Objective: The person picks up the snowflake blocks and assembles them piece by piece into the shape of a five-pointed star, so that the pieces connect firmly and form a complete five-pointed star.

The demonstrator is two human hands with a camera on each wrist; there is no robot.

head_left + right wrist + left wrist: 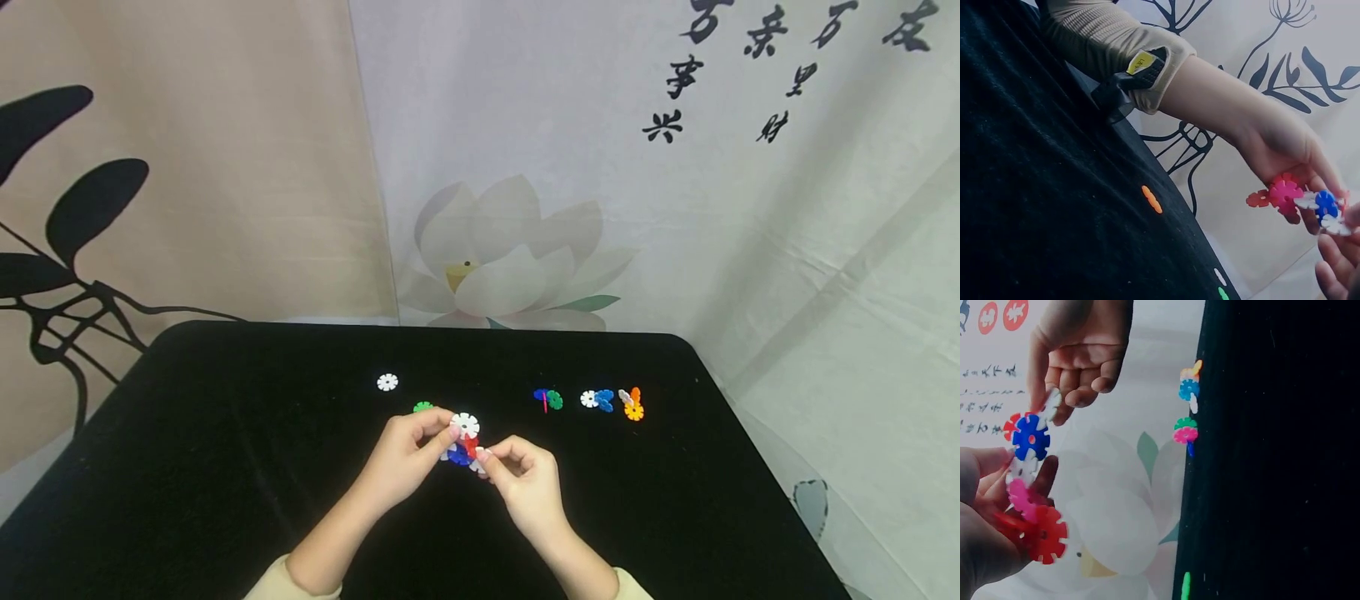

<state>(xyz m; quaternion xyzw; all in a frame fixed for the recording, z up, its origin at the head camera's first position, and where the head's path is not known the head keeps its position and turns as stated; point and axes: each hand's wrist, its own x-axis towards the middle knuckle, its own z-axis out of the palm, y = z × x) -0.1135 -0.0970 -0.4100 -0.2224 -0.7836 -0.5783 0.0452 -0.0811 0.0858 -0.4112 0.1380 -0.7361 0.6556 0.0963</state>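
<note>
My left hand (pixel 401 458) holds a chain of interlocking snowflake discs between thumb and fingers, raised above the table. In the left wrist view the chain shows a red disc (pixel 1052 534), a pink disc (pixel 1021 499), a white one and a blue disc (pixel 1030 437). Another red disc (pixel 471 445) is joined near the blue one, and a white disc (pixel 465 426) tops the chain in the head view. At the chain's right end, my right hand (pixel 528 483) pinches a white snowflake disc (pixel 1053 403), touching the others; whether it is slotted in, I cannot tell.
On the black table (pixel 225 467) lie a loose white disc (pixel 387 382), a green disc (pixel 423 407) partly behind my left hand, and an orange disc (pixel 1152 199). Joined clusters lie at the right: blue-green-pink (pixel 553 400), white-blue (pixel 603 400) and orange-white (pixel 633 412). A printed curtain hangs behind.
</note>
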